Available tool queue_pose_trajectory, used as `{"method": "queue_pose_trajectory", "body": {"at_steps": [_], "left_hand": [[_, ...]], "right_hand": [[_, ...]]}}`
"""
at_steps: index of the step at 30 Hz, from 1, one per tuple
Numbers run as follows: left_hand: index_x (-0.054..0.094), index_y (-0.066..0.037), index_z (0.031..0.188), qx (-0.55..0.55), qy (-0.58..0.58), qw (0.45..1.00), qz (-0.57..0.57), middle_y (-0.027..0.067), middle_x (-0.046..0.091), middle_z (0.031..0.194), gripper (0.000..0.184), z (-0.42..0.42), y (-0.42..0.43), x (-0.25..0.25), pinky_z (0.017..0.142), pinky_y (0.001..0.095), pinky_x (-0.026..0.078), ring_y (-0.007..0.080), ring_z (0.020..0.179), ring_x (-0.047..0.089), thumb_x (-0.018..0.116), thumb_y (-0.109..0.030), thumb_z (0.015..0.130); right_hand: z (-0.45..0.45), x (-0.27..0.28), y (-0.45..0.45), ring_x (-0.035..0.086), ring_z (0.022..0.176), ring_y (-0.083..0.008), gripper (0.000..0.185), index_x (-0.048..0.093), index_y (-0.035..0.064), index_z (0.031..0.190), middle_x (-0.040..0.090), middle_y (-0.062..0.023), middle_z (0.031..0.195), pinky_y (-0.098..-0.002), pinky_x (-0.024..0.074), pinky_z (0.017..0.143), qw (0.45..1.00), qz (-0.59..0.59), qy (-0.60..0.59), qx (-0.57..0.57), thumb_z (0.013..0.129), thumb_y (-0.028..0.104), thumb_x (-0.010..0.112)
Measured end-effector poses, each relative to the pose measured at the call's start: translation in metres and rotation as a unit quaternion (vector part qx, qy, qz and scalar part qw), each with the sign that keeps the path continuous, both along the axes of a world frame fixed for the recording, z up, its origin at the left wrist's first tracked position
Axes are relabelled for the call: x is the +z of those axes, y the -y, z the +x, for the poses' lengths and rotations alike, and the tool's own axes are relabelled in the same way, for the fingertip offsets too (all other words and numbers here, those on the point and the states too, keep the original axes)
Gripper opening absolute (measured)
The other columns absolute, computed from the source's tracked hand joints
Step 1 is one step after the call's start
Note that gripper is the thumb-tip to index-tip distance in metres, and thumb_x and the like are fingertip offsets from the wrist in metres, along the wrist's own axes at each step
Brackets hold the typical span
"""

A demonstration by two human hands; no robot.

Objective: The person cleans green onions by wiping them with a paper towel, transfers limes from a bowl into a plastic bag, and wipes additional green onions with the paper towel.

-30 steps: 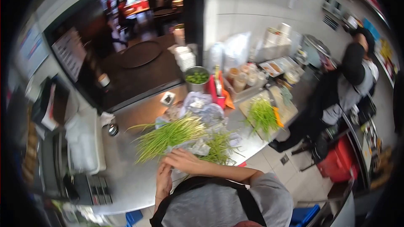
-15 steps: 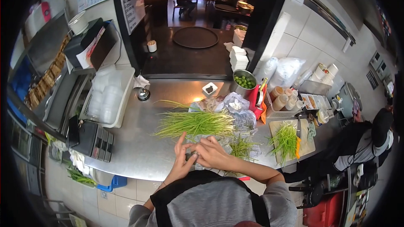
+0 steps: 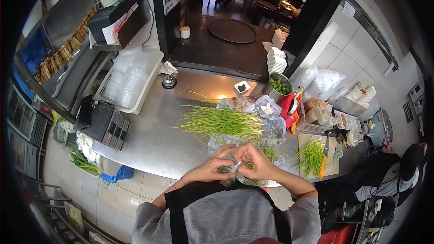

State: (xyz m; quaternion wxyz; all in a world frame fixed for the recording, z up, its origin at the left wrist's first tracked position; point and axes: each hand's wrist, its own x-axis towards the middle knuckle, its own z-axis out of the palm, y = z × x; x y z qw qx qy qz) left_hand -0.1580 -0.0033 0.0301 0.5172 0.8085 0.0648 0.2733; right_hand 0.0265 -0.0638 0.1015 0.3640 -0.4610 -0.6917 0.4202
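Note:
Close to my body at the counter's front edge, both hands are closed on a small clear plastic bag [image 3: 235,167] with something dark green at it. My left hand [image 3: 211,168] wraps the bag from the left, and my right hand [image 3: 257,160] pinches it from the other side. Just beyond lies a large bunch of thin green stalks [image 3: 221,122], which look like garlic chives, on crumpled plastic. Shorter green trimmings [image 3: 272,152] are beside my right hand, partly hidden behind it.
On the right, a cutting board [image 3: 333,165] carries cut greens [image 3: 311,156] and a knife. Behind are a pot of green limes [image 3: 279,86], a basket of sauce bottles [image 3: 318,116] and a call bell [image 3: 169,82]. A white basket [image 3: 151,74] holds plastic tubs. Another person [image 3: 384,178] stands at right.
My view has swung, so the counter appears shifted right and up. My hands have come together closer to my body, and the clear plastic now shows between them.

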Motion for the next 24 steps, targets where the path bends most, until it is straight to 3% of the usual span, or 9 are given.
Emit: {"method": "queue_pose_trajectory", "body": {"at_steps": [1, 4, 7, 11, 13, 16, 19, 20, 24], "left_hand": [[0.059, -0.006, 0.107, 0.018, -0.002, 0.999, 0.039, 0.0138, 0.034, 0.135, 0.030, 0.000, 0.000, 0.001, 0.105, 0.0414, 0.021, 0.0310, 0.130, 0.023, 0.065, -0.021, 0.082], [0.057, -0.006, 0.112, 0.024, 0.032, 0.996, -0.078, 0.0147, 0.032, 0.136, 0.028, 0.003, 0.002, 0.004, 0.106, 0.0407, 0.020, 0.0306, 0.130, 0.022, 0.055, -0.022, 0.089], [0.054, -0.004, 0.116, 0.060, 0.015, 0.995, -0.073, 0.0145, 0.033, 0.134, 0.029, 0.005, 0.006, 0.000, 0.105, 0.0387, 0.022, 0.0299, 0.127, 0.025, 0.045, -0.023, 0.095], [0.052, 0.000, 0.116, -0.034, -0.076, 0.984, -0.157, 0.0147, 0.039, 0.128, 0.032, -0.010, 0.009, 0.005, 0.102, 0.0351, 0.026, 0.0272, 0.122, 0.032, 0.042, -0.024, 0.096], [0.048, 0.002, 0.119, -0.046, -0.095, 0.991, -0.081, 0.0156, 0.044, 0.126, 0.035, -0.016, 0.006, -0.010, 0.101, 0.0329, 0.031, 0.0235, 0.118, 0.041, 0.040, -0.024, 0.098], [0.051, 0.002, 0.116, -0.030, -0.143, 0.972, -0.185, 0.0140, 0.047, 0.123, 0.034, -0.028, 0.005, -0.018, 0.100, 0.0340, 0.033, 0.0240, 0.116, 0.044, 0.041, -0.024, 0.097], [0.055, -0.003, 0.106, 0.133, -0.030, 0.980, -0.148, 0.0106, 0.046, 0.121, 0.022, -0.036, 0.003, -0.027, 0.096, 0.0357, 0.033, 0.0257, 0.112, 0.042, 0.043, -0.017, 0.095], [0.057, -0.003, 0.096, 0.127, 0.011, 0.942, -0.311, 0.0102, 0.050, 0.114, 0.018, -0.031, 0.000, -0.006, 0.090, 0.0346, 0.037, 0.0241, 0.105, 0.045, 0.043, -0.014, 0.093], [0.057, -0.003, 0.090, 0.270, -0.064, 0.950, -0.146, 0.0107, 0.050, 0.108, 0.019, -0.062, -0.050, -0.066, 0.086, 0.0333, 0.038, 0.0239, 0.099, 0.045, 0.043, -0.014, 0.094]], "right_hand": [[0.001, -0.002, -0.001, 0.050, 0.073, -0.0230, 0.024, 0.046, 0.0062, 0.090, 0.050, -0.0076, 0.078, -0.0371, 0.0357, 0.076, 0.999, 0.036, 0.026, -0.007, 0.070, 0.001, 0.058], [0.003, -0.003, -0.012, 0.051, 0.075, -0.0203, 0.023, 0.046, 0.0069, 0.089, 0.052, -0.0066, 0.081, -0.0356, 0.0332, 0.077, 0.962, 0.193, 0.182, 0.059, 0.070, 0.001, 0.059], [-0.008, 0.003, -0.015, 0.052, 0.074, -0.0187, 0.022, 0.046, 0.0090, 0.087, 0.055, -0.0047, 0.084, -0.0342, 0.0311, 0.077, 0.937, 0.285, 0.192, 0.061, 0.071, 0.001, 0.059], [-0.010, 0.006, -0.008, 0.054, 0.079, -0.0198, 0.019, 0.046, 0.0095, 0.085, 0.057, -0.0053, 0.088, -0.0351, 0.0317, 0.076, 0.954, 0.233, 0.162, 0.098, 0.073, 0.002, 0.059], [-0.014, 0.005, -0.007, 0.054, 0.082, -0.0199, 0.018, 0.045, 0.0095, 0.084, 0.056, -0.0066, 0.091, -0.0355, 0.0325, 0.076, 0.954, 0.217, 0.163, 0.124, 0.074, 0.004, 0.060], [-0.023, 0.005, -0.020, 0.055, 0.084, -0.0192, 0.018, 0.049, 0.0094, 0.091, 0.052, -0.0072, 0.093, -0.0356, 0.0347, 0.077, 0.933, 0.167, 0.262, 0.180, 0.076, 0.010, 0.060], [-0.038, 0.058, -0.027, 0.055, 0.085, -0.0192, 0.022, 0.055, 0.0095, 0.097, 0.049, -0.0056, 0.093, -0.0360, 0.0373, 0.076, 0.855, 0.324, 0.354, 0.200, 0.076, 0.016, 0.059], [-0.049, 0.078, -0.025, 0.055, 0.084, -0.0192, 0.020, 0.059, 0.0089, 0.093, 0.049, -0.0055, 0.090, -0.0362, 0.0387, 0.075, 0.860, 0.342, 0.314, 0.212, 0.076, 0.018, 0.059], [-0.097, 0.165, -0.005, 0.056, 0.080, -0.0241, 0.015, 0.057, -0.0002, 0.070, 0.053, -0.0092, 0.078, -0.0354, 0.0446, 0.068, 0.782, 0.462, 0.332, 0.254, 0.073, 0.015, 0.057]]}}
